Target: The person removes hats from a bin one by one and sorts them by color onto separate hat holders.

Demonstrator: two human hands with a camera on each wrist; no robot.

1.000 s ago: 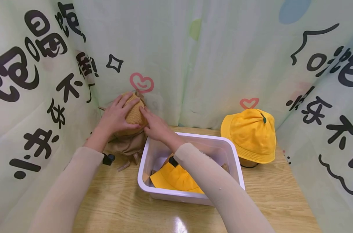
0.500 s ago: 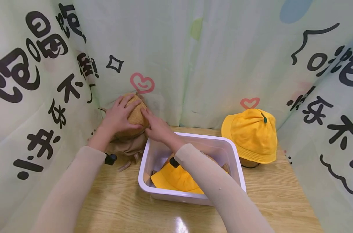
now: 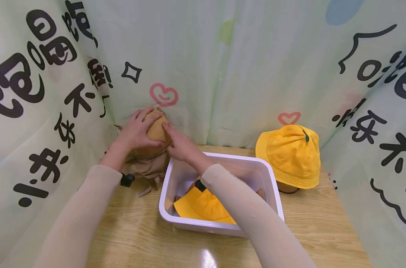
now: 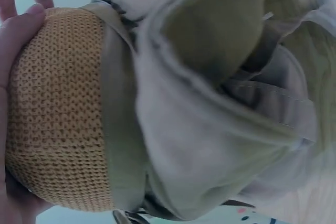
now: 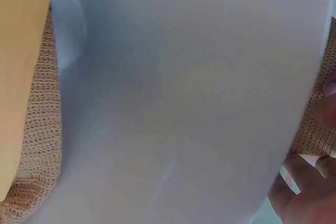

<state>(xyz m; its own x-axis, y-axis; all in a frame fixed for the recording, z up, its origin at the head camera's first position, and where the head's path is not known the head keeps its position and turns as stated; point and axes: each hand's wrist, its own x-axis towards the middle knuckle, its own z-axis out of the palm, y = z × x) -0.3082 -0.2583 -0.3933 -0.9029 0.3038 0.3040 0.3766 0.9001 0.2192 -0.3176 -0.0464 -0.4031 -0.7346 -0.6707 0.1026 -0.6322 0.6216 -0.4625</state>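
At the back left is a hat with a tan woven crown (image 3: 157,131) and folds of brown-beige cloth (image 3: 145,165) around it; the crown's weave (image 4: 63,108) shows close up in the left wrist view. My left hand (image 3: 137,130) holds the crown from above, fingers spread and curved over it, thumb on the near side. My right hand (image 3: 182,147) touches the crown's right side with an extended index finger; its other fingers are partly hidden. Below the right forearm, a white tub (image 3: 219,223) contains a yellow hat (image 3: 203,206) and a tan woven hat (image 5: 39,145).
A yellow bucket hat (image 3: 291,156) with a green leaf-like tab stands right of the tub, on something brown. A light printed curtain (image 3: 196,67) encloses the wooden table (image 3: 132,238) at the back and sides.
Both hands stay on the woven hat, with hardly any movement. The view shifts slightly.
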